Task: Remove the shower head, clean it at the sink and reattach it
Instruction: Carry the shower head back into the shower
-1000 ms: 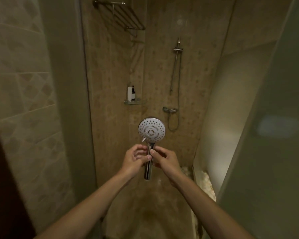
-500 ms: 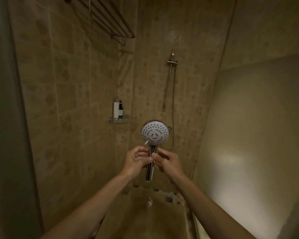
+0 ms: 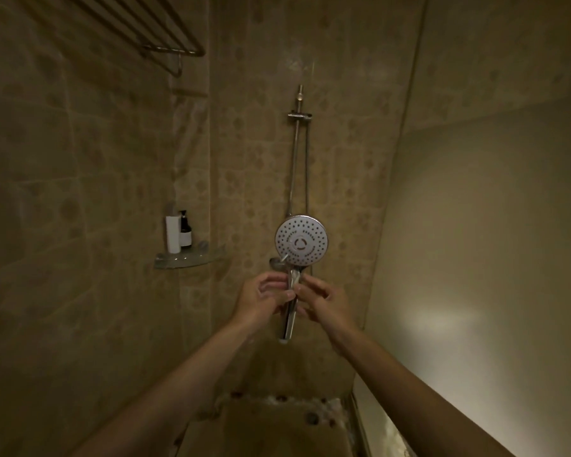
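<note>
A round shower head (image 3: 301, 240) with a white spray face and a chrome handle stands upright in front of me, its face turned towards me. My left hand (image 3: 263, 297) and my right hand (image 3: 323, 300) both pinch the upper part of the handle from either side. The handle's lower end hangs free with no hose on it. Behind it on the back wall rises the chrome slide rail (image 3: 298, 153) with its holder bracket (image 3: 300, 116) at the top. The hose (image 3: 307, 173) hangs down beside the rail. The mixer valve is mostly hidden behind the head.
A glass corner shelf (image 3: 187, 258) on the left holds a white bottle (image 3: 172, 234) and a dark bottle (image 3: 185, 230). A metal towel rack (image 3: 165, 31) juts out at the top left. A frosted glass panel (image 3: 491, 258) closes the right side. The shower floor (image 3: 261, 430) lies below.
I have moved further into the shower stall, so the back wall, rail and shelf look nearer. Both hands keep the same hold on the shower head's handle.
</note>
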### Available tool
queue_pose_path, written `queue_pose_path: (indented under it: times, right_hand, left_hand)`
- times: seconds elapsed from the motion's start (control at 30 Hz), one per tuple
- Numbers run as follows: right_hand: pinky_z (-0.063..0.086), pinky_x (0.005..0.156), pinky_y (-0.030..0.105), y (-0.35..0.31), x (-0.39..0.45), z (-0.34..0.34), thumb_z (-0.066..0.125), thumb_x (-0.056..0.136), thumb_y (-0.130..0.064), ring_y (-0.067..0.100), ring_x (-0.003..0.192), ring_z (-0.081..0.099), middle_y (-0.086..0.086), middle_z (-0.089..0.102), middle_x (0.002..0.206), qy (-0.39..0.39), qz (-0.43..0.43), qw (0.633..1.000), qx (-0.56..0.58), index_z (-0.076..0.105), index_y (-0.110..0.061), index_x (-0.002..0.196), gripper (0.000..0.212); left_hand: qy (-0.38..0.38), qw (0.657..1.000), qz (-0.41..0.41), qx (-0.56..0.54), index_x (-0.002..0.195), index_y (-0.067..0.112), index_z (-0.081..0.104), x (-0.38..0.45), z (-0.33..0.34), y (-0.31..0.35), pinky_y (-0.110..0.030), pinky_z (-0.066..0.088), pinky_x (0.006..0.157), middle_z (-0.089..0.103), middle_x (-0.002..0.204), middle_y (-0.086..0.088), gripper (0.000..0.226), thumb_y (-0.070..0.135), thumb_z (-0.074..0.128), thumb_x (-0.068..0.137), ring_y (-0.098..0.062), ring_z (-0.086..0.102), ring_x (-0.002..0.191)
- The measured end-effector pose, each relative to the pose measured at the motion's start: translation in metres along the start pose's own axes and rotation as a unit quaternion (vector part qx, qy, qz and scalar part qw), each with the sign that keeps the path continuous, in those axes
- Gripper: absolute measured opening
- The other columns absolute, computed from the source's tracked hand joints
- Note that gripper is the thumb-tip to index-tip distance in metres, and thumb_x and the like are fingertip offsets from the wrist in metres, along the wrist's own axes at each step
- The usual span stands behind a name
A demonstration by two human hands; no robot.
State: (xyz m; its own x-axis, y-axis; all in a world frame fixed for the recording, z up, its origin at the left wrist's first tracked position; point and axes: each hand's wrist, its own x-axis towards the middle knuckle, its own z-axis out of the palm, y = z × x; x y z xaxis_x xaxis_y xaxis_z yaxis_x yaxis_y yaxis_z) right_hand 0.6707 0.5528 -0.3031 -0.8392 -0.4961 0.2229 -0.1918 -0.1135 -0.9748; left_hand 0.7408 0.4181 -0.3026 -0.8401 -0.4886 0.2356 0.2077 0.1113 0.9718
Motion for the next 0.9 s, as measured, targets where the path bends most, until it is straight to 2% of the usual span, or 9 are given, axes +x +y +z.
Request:
queue_pose_path:
  times: [0.13, 0.23, 0.33, 0.43, 0.57, 0.63, 0.7, 0.83, 0.9]
  right_hand:
    - [0.061, 0.078, 0.022, 0.016, 0.076, -0.014, 0.068, 0.098, -0.011, 0.010, 0.096, 0.076, 0.001, 0.078, 0.112, -0.009, -0.015, 1.000, -0.008, 0.075, -0.029, 0.112, 0.024]
    - [0.060, 0.077, 0.019, 0.032, 0.137, -0.027, 0.067, 0.099, -0.017, 0.008, 0.101, 0.074, -0.009, 0.078, 0.109, -0.022, -0.024, 0.999, -0.009, 0.073, -0.037, 0.109, 0.023]
    - [0.057, 0.074, 0.014, 0.042, 0.201, -0.045, 0.064, 0.102, -0.019, -0.003, 0.098, 0.073, -0.021, 0.079, 0.098, -0.041, -0.032, 0.999, -0.009, 0.068, -0.041, 0.114, 0.026]
    - [0.058, 0.076, 0.015, 0.040, 0.261, -0.066, 0.065, 0.101, -0.020, 0.002, 0.100, 0.074, -0.011, 0.077, 0.110, -0.045, -0.030, 0.998, -0.013, 0.060, -0.018, 0.139, 0.038]
    - [0.060, 0.074, 0.017, 0.031, 0.333, -0.085, 0.065, 0.101, -0.021, 0.001, 0.098, 0.075, -0.006, 0.075, 0.115, -0.063, -0.040, 0.997, -0.033, 0.053, -0.014, 0.147, 0.048]
    - [0.061, 0.090, 0.028, 0.029, 0.357, -0.090, 0.064, 0.101, -0.018, 0.010, 0.108, 0.073, 0.001, 0.074, 0.125, -0.073, -0.052, 0.995, -0.041, 0.048, -0.013, 0.151, 0.053]
    - [0.057, 0.103, 0.037, 0.025, 0.383, -0.095, 0.065, 0.100, -0.017, 0.015, 0.115, 0.071, 0.002, 0.074, 0.125, -0.075, -0.072, 0.993, -0.050, 0.044, -0.012, 0.154, 0.058]
    - [0.059, 0.090, 0.025, 0.010, 0.438, -0.107, 0.067, 0.098, -0.020, 0.013, 0.108, 0.075, 0.001, 0.080, 0.113, -0.090, -0.091, 0.991, -0.050, 0.047, -0.019, 0.151, 0.056]
    - [0.060, 0.082, 0.020, 0.003, 0.468, -0.112, 0.070, 0.097, -0.019, 0.012, 0.102, 0.076, 0.000, 0.081, 0.107, -0.091, -0.101, 0.989, -0.053, 0.057, -0.030, 0.138, 0.045]
  left_hand:
    - [0.003, 1.000, 0.013, 0.008, 0.109, 0.012, 0.069, 0.073, 0.014, -0.012, -0.015, 0.055, 0.062, 0.074, 0.103, -0.003, 0.031, 0.000, 0.078, 0.082, -0.009, 0.072, 0.088]
    - [0.003, 1.000, 0.021, 0.007, 0.107, 0.006, 0.068, 0.137, 0.027, -0.028, -0.013, 0.055, 0.057, 0.074, 0.096, -0.006, 0.029, -0.005, 0.077, 0.081, -0.001, 0.073, 0.071]
    - [-0.009, 1.000, 0.015, 0.006, 0.104, 0.009, 0.068, 0.202, 0.041, -0.035, -0.016, 0.056, 0.058, 0.073, 0.095, -0.005, 0.025, -0.004, 0.075, 0.084, -0.002, 0.073, 0.072]
    - [-0.022, 0.999, 0.027, 0.029, 0.104, 0.012, 0.067, 0.263, 0.054, -0.035, -0.020, 0.057, 0.059, 0.074, 0.097, -0.006, 0.026, -0.006, 0.071, 0.086, -0.005, 0.074, 0.075]
    - [-0.006, 0.999, 0.050, 0.013, 0.111, 0.011, 0.070, 0.331, 0.071, -0.031, -0.029, 0.062, 0.067, 0.075, 0.106, -0.013, 0.030, -0.006, 0.071, 0.086, -0.026, 0.075, 0.095]
    - [0.003, 0.999, 0.054, 0.001, 0.110, 0.017, 0.071, 0.356, 0.080, -0.028, -0.026, 0.061, 0.066, 0.077, 0.103, -0.008, 0.033, -0.005, 0.072, 0.085, -0.022, 0.075, 0.095]
    - [0.002, 0.999, 0.053, -0.013, 0.104, 0.028, 0.069, 0.383, 0.086, -0.022, -0.021, 0.059, 0.061, 0.079, 0.092, 0.004, 0.038, -0.004, 0.072, 0.085, -0.010, 0.076, 0.084]
    - [-0.025, 0.997, 0.053, -0.044, 0.102, 0.032, 0.069, 0.439, 0.091, -0.013, -0.017, 0.057, 0.058, 0.079, 0.082, 0.014, 0.043, -0.007, 0.071, 0.086, -0.002, 0.076, 0.077]
    - [-0.035, 0.996, 0.055, -0.058, 0.105, 0.030, 0.070, 0.469, 0.092, -0.011, -0.020, 0.059, 0.060, 0.080, 0.085, 0.012, 0.042, -0.006, 0.073, 0.084, -0.005, 0.076, 0.080]
